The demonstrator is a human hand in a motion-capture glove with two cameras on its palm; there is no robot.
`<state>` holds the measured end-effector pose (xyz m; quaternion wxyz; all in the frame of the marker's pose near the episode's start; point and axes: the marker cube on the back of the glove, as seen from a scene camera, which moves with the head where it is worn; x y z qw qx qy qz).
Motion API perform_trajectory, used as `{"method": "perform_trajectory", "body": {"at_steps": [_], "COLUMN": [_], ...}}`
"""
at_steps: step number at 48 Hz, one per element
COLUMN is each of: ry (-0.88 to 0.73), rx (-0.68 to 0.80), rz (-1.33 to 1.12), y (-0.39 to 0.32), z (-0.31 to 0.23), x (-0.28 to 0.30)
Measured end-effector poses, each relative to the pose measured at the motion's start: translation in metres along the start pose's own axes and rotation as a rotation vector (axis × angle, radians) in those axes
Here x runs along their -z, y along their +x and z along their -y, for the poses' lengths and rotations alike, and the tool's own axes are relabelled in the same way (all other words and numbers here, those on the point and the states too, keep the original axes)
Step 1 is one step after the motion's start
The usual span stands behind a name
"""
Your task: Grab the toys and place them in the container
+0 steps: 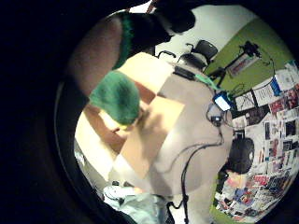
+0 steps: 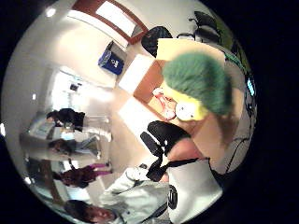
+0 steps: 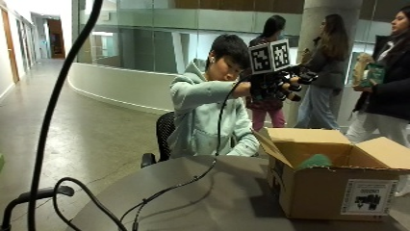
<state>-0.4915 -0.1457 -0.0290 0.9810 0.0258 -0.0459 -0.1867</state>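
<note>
Toy [image 2: 198,81] with green fuzz falls or sits above the open cardboard box [image 3: 333,190]; from the table, box at three o'clock. Gloved right hand [image 3: 282,82] hovers high over it, fingers loosely spread, holding nothing; a bounce off a flap could spill the toy out.

— How many boxes?
— One cardboard box [image 3: 320,192], at the right of the one desk [image 3: 192,192].
— And toys?
— In the palm views, two: one green-haired toy [image 2: 198,79] with a yellow face, and one pink and white toy [image 2: 164,101] lying in the box.
— The outside view?
— Only one green shape [image 3: 313,161] shows there, at the box's opening. I cannot tell if it is that same green-haired toy.
— Hands?
— One gloved hand [image 3: 282,82], up above the box.
</note>
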Motion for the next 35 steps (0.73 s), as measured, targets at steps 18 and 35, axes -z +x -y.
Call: {"method": "perform_trajectory", "body": {"at_steps": [18,35], "ry": [-0.15,0.051], "rx": [0.215,0.321], "rz": [0.015,0.019], "y": [-0.008,0.002], "z": [-0.016,-0.035], "x": [0.007,0.036]}}
